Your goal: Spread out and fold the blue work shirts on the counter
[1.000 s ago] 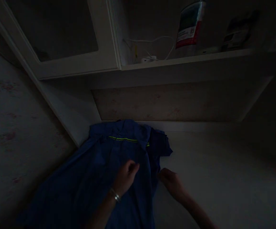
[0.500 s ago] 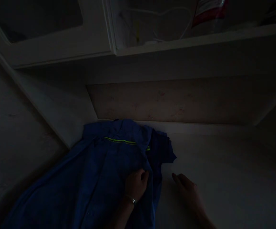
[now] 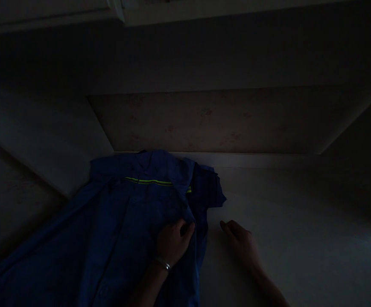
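A blue jacket (image 3: 140, 217) with a thin yellow-green stripe across it lies spread on a pale surface, in very dim light. On its right side rests my left hand (image 3: 175, 241), a metal band at the wrist, with thumb and finger pinched at the edge of the cloth. To the right, just off the garment, my right hand (image 3: 240, 244) hovers over or touches the surface with fingertips pressed together. Whether anything small sits in that pinch is too dark to tell. A darker blue folded part (image 3: 206, 187) sticks out at the jacket's upper right.
The pale surface (image 3: 287, 221) runs to the right inside a recess. At its back is a faintly flowered wall panel (image 3: 217, 121), and a shelf edge (image 3: 220, 13) juts out overhead. A pale side panel (image 3: 44, 136) bounds the left.
The view has tilted down and shifted slightly right, so the shelf contents overhead have left the picture. Both hands keep nearly the same pose and place beside the jacket.
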### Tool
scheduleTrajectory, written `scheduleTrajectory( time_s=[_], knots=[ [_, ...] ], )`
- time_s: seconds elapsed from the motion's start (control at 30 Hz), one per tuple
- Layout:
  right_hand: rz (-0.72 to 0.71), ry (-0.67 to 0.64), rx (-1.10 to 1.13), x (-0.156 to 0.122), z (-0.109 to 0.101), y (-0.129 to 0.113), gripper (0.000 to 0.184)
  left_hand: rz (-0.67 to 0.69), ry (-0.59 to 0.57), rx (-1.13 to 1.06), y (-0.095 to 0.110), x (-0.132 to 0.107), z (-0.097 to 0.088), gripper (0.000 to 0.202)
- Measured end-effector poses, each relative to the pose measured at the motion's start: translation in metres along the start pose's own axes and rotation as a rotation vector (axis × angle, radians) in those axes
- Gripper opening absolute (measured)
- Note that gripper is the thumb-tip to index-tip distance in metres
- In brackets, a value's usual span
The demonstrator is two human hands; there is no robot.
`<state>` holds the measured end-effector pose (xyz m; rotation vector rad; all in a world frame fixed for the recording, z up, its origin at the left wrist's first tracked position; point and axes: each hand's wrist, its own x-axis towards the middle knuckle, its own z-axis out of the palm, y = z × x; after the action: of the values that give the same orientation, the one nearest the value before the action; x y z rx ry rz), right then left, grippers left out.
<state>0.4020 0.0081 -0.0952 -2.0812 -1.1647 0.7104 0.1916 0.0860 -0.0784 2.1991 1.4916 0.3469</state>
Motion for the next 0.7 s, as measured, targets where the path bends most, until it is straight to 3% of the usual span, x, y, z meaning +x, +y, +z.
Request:
scheduleTrajectory(
  time_s=[0.5, 0.6, 0.7],
  knots=[
    [0.018, -0.029, -0.042, 0.001, -0.003, -0.002, 0.046, -0.030, -0.027, 0.033, 0.003, 0.004, -0.006, 0.044],
    [0.011, 0.014, 0.020, 0.001, 0.001, 0.002, 0.045, -0.024, -0.098, -0.035, 0.004, 0.004, -0.014, 0.038],
    [-0.025, 0.119, 0.157, 0.002, 0.007, -0.001, 0.038, 0.057, -0.195, -0.124, 0.006, -0.021, -0.023, 0.034]
  ],
)
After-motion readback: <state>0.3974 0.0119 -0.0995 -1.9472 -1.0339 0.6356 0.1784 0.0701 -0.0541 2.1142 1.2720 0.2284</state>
